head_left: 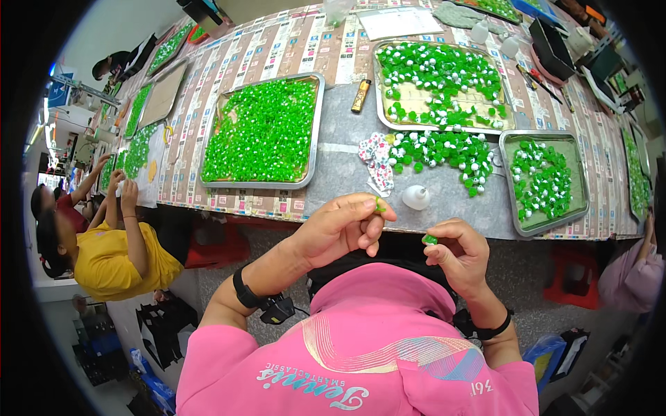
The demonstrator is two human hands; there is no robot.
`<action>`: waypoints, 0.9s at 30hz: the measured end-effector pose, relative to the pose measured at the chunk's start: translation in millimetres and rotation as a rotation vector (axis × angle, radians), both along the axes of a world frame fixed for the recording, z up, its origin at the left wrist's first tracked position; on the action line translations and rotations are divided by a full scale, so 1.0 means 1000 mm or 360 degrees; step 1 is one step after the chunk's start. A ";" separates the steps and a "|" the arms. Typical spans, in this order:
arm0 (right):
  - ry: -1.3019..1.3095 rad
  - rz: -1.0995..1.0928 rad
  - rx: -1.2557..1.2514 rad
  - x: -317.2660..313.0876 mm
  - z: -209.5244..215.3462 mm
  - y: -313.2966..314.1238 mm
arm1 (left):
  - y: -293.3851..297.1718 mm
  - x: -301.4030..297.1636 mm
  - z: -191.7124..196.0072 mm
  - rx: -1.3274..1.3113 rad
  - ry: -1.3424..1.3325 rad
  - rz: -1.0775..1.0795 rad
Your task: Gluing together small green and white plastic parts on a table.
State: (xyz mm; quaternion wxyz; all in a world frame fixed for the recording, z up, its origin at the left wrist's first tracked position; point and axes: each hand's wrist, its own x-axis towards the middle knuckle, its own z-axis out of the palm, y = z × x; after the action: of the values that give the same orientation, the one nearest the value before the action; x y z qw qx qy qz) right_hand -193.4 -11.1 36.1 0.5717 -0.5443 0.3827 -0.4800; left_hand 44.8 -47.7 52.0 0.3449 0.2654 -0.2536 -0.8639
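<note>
**Two hands, two small green pieces**

Just below frame centre, the left hand (343, 229) pinches a small green piece (379, 205) at its fingertips. The right hand (458, 253) pinches another green piece (430, 240). Above them, a metal tray (316, 125) of green pieces sits on the table (347, 166)

Between the two hands and the desk (347, 149) edge the way forward is open, except for a small white bottle (416, 197) just ahead. Beyond it, a strip of bare grey desk runs between the left tray of green pieces (263, 132) and the loose heap (440, 152); a patterned cloth (377, 156) and a lighter (361, 96) lie there.
</note>
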 end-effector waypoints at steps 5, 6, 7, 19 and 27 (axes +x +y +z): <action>-0.0013 -0.0074 0.0000 -0.011 -0.003 0.002 | -0.028 0.018 0.017 -0.0140 -0.0552 0.0037; -0.0031 -0.0071 -0.0003 -0.013 -0.001 0.001 | -0.039 0.025 0.023 -0.0165 -0.0673 0.0056; -0.0057 -0.0100 0.0007 -0.016 -0.001 0.001 | -0.054 0.034 0.026 -0.0181 -0.0753 0.0135; -0.0107 -0.0407 0.0109 -0.055 -0.021 -0.011 | -0.275 0.105 0.064 -0.0364 -0.1415 0.0738; 0.0078 -0.0660 0.0255 -0.078 -0.021 -0.028 | -0.393 0.067 0.029 -0.1855 -0.1980 0.0832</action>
State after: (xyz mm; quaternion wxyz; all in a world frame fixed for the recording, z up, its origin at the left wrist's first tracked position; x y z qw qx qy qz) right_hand -271.1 -38.6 15.4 0.4927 -0.4184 0.5372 -0.5419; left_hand 111.5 -440.8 81.4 0.4111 0.5181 -0.7254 -0.1909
